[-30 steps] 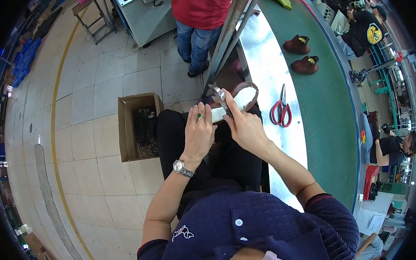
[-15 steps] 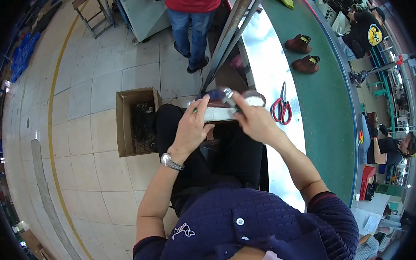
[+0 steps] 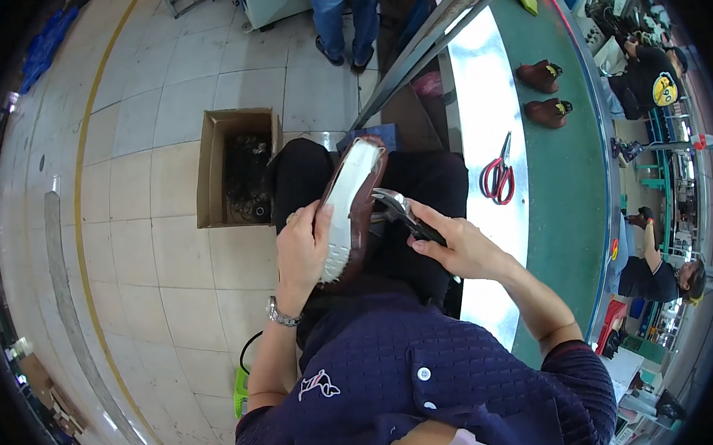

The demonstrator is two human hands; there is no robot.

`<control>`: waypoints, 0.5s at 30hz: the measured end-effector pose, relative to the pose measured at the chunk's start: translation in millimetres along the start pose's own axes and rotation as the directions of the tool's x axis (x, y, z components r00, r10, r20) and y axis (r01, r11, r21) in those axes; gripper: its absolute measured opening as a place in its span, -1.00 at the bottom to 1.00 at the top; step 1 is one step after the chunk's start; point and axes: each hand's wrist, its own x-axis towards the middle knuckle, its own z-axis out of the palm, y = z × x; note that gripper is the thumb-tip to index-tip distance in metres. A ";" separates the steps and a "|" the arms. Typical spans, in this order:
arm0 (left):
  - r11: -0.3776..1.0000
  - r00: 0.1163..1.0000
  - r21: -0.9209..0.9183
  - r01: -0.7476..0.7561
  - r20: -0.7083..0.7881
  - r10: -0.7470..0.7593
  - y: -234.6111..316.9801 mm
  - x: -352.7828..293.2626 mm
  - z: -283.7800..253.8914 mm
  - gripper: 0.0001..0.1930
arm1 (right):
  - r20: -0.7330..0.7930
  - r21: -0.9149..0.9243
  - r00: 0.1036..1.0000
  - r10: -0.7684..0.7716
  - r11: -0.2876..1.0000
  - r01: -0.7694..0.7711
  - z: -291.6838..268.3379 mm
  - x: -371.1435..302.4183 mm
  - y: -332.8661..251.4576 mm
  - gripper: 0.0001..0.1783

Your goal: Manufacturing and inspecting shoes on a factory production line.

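Note:
A brown leather shoe upper on its last [image 3: 365, 199] lies bottom up over my lap, its white underside [image 3: 343, 211] facing me and pleated along the near end. My left hand [image 3: 300, 254] is closed round its left edge, thumb on the white part. My right hand [image 3: 462, 245] is wrapped around pincers [image 3: 408, 213] with a silver curved head and dark handles. The head points left, close to the shoe's right side; I cannot tell whether it touches. Red-handled scissors [image 3: 498, 179] lie on the metal ledge to the right.
An open cardboard box [image 3: 209, 172] with dark scraps stands on the floor at left. Two brown shoes [image 3: 546, 113] rest on the green belt [image 3: 561, 212] beyond the metal ledge [image 3: 486, 71]. A slanted metal post [image 3: 420, 54] rises ahead. A person [image 3: 347, 13] stands at the far side.
The shoe has swung from lying crosswise to pointing away from me. My right hand and the pincers have come off its top to its right side. The view has shifted.

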 end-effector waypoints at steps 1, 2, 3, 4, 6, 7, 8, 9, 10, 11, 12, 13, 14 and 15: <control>1.000 1.000 0.001 0.005 -0.003 -0.005 -2.2 -1.6 0.5 -0.66 | 0.018 -0.082 0.997 -0.074 0.994 0.075 0.8 4.2 -3.1 -0.30; 0.999 0.999 0.035 -0.041 0.000 0.041 -6.1 -3.3 2.2 -0.67 | 0.040 -0.162 0.989 -0.145 0.975 0.150 1.4 8.6 -6.8 -0.26; 0.994 0.996 0.067 -0.084 0.002 0.084 -8.3 -4.6 4.2 -0.68 | 0.047 -0.165 0.988 -0.148 0.974 0.154 -2.0 14.0 -15.9 -0.26; 0.999 0.997 -0.004 -0.038 0.072 0.038 -4.4 -8.5 2.9 -0.69 | 0.157 -0.217 0.987 -0.045 0.973 0.079 -7.1 18.1 -29.2 -0.25; 0.999 0.988 -0.034 -0.014 0.151 0.019 0.3 -16.6 1.2 -0.68 | 0.226 -0.298 0.972 -0.058 0.946 0.126 -3.4 21.6 -32.2 -0.22; 0.998 0.987 -0.018 -0.053 0.148 0.055 -0.3 -20.4 4.5 -0.67 | 0.227 -0.299 0.972 -0.052 0.947 0.120 -1.4 20.5 -30.8 -0.22; 0.998 0.987 -0.022 -0.050 0.152 0.053 0.0 -23.2 10.3 -0.67 | 0.221 -0.407 0.970 -0.101 0.894 0.185 0.0 20.4 -31.2 -0.22; 0.983 0.985 0.119 -0.137 0.123 0.122 0.0 -24.3 17.1 -0.66 | 0.224 -0.511 0.962 -0.154 0.823 0.250 0.0 22.8 -35.4 -0.21; 0.942 0.975 0.260 -0.215 0.105 0.193 -1.2 -25.0 21.0 -0.65 | 0.229 -0.512 0.961 -0.153 0.821 0.252 0.4 23.7 -40.9 -0.21; 0.943 0.977 0.258 -0.210 0.102 0.189 -3.4 -26.2 21.9 -0.65 | 0.242 -0.538 0.965 -0.098 0.815 0.218 0.9 23.8 -46.9 -0.22; 0.943 0.976 0.254 -0.216 0.097 0.198 -3.2 -26.7 22.6 -0.61 | 0.252 -0.565 0.967 -0.042 0.805 0.182 0.8 23.4 -49.8 -0.22; 0.943 0.974 0.249 -0.223 0.091 0.206 -2.4 -25.7 22.7 -0.57 | 0.254 -0.567 0.966 -0.040 0.803 0.183 2.0 22.6 -45.4 -0.22; 0.944 0.975 0.246 -0.221 0.088 0.205 -1.7 -24.4 20.0 -0.57 | 0.237 -0.538 0.969 -0.069 0.821 0.190 4.1 21.2 -35.6 -0.24; 0.991 0.971 -0.128 0.044 0.241 -0.012 3.7 -22.1 9.0 -0.51 | 0.221 -0.505 0.970 -0.101 0.839 0.203 7.4 19.9 -27.2 -0.27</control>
